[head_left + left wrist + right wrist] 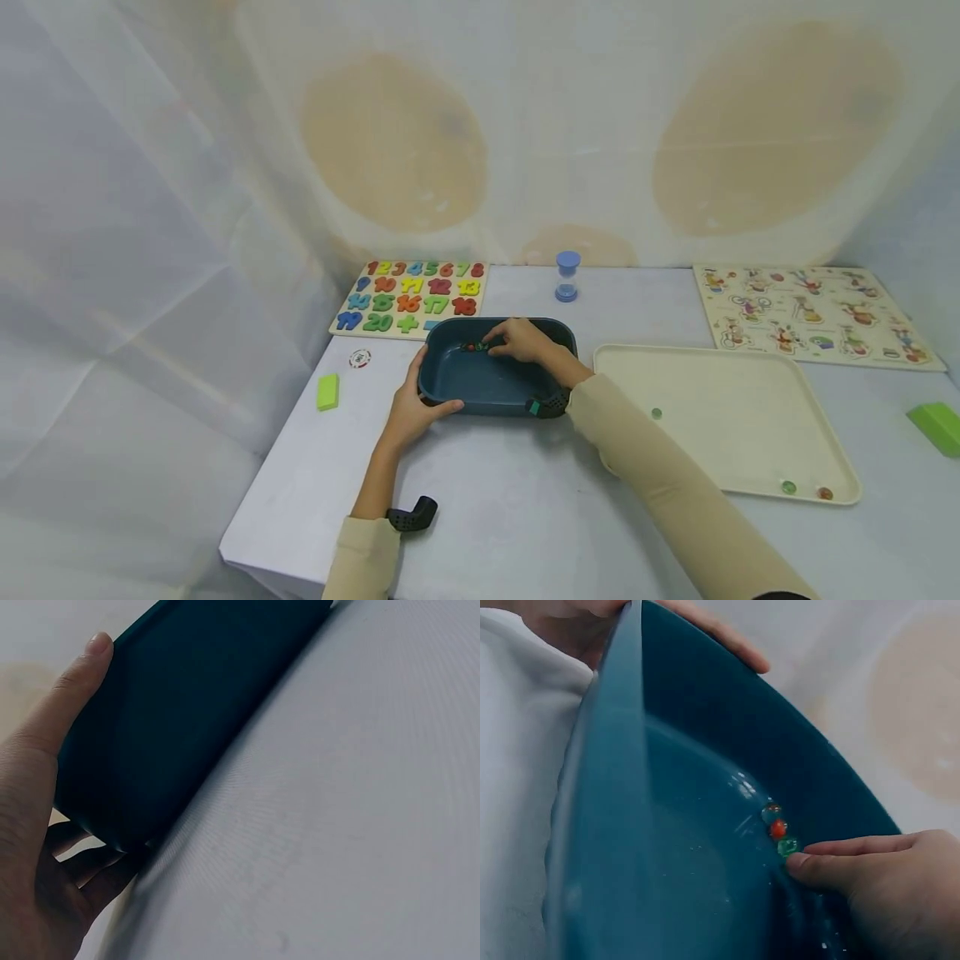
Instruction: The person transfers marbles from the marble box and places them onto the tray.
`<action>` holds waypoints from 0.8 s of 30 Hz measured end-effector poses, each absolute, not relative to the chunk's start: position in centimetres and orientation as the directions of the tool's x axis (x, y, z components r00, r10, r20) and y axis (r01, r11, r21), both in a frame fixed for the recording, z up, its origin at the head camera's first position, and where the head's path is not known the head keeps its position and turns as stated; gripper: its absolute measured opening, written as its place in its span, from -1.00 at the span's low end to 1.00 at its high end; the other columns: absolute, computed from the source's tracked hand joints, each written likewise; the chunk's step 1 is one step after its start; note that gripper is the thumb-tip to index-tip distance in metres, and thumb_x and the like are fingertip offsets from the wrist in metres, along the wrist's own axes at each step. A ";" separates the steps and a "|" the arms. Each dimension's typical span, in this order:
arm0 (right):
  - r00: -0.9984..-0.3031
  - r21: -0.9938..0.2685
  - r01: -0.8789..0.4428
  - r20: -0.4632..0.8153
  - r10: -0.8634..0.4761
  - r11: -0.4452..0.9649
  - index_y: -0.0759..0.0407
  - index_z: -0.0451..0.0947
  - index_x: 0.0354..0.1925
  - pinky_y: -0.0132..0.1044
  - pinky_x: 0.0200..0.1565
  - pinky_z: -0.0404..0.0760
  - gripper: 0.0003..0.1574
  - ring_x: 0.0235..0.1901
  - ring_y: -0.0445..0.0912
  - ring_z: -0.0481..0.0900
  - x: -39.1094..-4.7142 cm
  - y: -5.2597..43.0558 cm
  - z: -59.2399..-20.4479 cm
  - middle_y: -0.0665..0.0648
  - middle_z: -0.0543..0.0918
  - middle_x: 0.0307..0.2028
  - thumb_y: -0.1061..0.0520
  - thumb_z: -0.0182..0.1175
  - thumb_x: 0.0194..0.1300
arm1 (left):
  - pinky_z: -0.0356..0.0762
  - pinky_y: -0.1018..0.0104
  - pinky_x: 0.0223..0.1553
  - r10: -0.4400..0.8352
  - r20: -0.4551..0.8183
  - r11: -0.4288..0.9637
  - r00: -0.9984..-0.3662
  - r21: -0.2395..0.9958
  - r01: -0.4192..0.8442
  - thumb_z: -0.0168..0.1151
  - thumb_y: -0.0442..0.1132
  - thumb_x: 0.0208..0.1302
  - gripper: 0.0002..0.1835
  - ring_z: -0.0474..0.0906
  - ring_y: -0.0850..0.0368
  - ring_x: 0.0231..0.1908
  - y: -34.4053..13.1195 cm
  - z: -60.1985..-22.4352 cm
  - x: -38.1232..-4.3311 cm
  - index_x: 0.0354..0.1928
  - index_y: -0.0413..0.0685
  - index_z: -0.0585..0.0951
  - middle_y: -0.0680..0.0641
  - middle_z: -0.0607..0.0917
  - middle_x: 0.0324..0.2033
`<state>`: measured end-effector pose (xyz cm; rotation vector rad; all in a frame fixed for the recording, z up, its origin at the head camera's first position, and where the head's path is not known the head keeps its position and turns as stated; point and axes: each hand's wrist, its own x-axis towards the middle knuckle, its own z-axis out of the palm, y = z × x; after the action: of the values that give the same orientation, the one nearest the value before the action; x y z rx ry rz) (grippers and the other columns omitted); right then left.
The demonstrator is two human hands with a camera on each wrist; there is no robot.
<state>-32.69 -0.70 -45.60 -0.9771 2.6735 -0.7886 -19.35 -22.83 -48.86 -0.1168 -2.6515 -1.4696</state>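
Observation:
A dark teal basin (487,383) stands on the white table, tilted a little. My left hand (412,408) holds its left end, the thumb at the front rim and the other fingers round the side; the left wrist view shows these fingers near the base. Inside the basin, my right hand (521,342) pinches a green marble (787,847) between thumb and forefinger. Against the far wall, an orange-red marble (778,829) and a clear marble with a reddish streak (771,813) lie in line with it.
Right of the basin lies a cream tray (720,417) with two green marbles (788,487) and a reddish one (825,493). Behind are a number puzzle (420,300), a blue hourglass (567,277) and a picture board (810,317). Green blocks (327,392) and a round chip (360,358) lie around.

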 end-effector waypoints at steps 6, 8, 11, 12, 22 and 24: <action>-0.759 -0.517 -0.565 0.021 -0.651 0.643 0.04 0.63 -0.18 -0.37 -0.43 0.42 -0.74 -0.57 -0.24 0.43 -32.4 -0.7 -45.6 0.01 0.66 -0.23 0.01 0.22 0.14 | 0.15 -0.18 0.14 0.027 0.147 0.535 -0.989 0.834 0.138 0.44 0.03 -0.17 0.12 0.07 -0.08 0.29 -22.9 -48.8 -19.3 0.33 0.51 -0.14 -0.04 0.10 0.34; -0.760 -0.517 -0.571 0.038 -0.649 0.638 0.04 0.63 -0.22 -0.29 -0.40 0.45 -0.76 -0.59 -0.23 0.41 -32.2 -0.5 -45.4 -0.01 0.66 -0.33 0.01 0.23 0.13 | 0.15 -0.18 0.15 0.027 0.143 0.536 -0.989 0.833 0.135 0.44 0.04 -0.18 0.12 0.07 -0.08 0.29 -22.9 -48.8 -19.3 0.33 0.51 -0.14 -0.04 0.10 0.34; -0.762 -0.535 -0.584 0.103 -0.639 0.610 0.03 0.63 -0.23 -0.17 -0.28 0.43 -0.77 -0.66 -0.22 0.30 -31.8 0.6 -44.8 -0.05 0.56 -0.59 0.00 0.23 0.13 | 0.14 -0.19 0.15 0.029 0.140 0.536 -0.990 0.834 0.133 0.43 0.03 -0.17 0.11 0.06 -0.09 0.30 -22.8 -48.9 -19.4 0.34 0.49 -0.14 -0.04 0.09 0.34; -0.763 -0.556 -0.587 0.136 -0.632 0.589 0.04 0.63 -0.23 -0.15 -0.31 0.41 -0.77 -0.69 -0.21 0.25 -31.5 1.2 -44.4 -0.04 0.49 -0.67 0.01 0.23 0.13 | 0.14 -0.19 0.15 0.027 0.137 0.534 -0.990 0.835 0.130 0.43 0.03 -0.17 0.11 0.06 -0.08 0.30 -22.8 -48.9 -19.4 0.34 0.48 -0.14 -0.03 0.10 0.34; -0.807 -0.568 -0.590 0.397 -0.437 0.574 0.01 0.62 -0.25 -0.37 -0.67 0.12 -0.75 -0.77 -0.22 0.03 -27.6 12.4 -41.5 -0.08 0.15 -0.80 -0.05 0.24 0.11 | 0.12 -0.16 0.17 -0.012 0.113 0.542 -0.994 0.835 0.088 0.44 0.04 -0.18 0.10 0.05 -0.02 0.31 -22.6 -48.7 -19.4 0.33 0.50 -0.11 0.02 0.10 0.34; -0.834 -0.557 -0.552 0.387 -0.394 0.620 0.00 0.62 -0.24 -0.38 -0.67 0.13 -0.73 -0.76 -0.24 0.05 -26.7 15.1 -42.1 -0.09 0.17 -0.79 -0.08 0.23 0.11 | 0.12 -0.15 0.17 -0.014 0.114 0.546 -0.993 0.833 0.088 0.44 0.04 -0.17 0.10 0.05 -0.03 0.30 -22.6 -48.7 -19.4 0.34 0.48 -0.11 0.01 0.10 0.34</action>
<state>-26.70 15.07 -42.12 -0.8985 3.0291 -1.1734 -19.37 -22.56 -48.71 -0.0635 -2.6661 -1.4469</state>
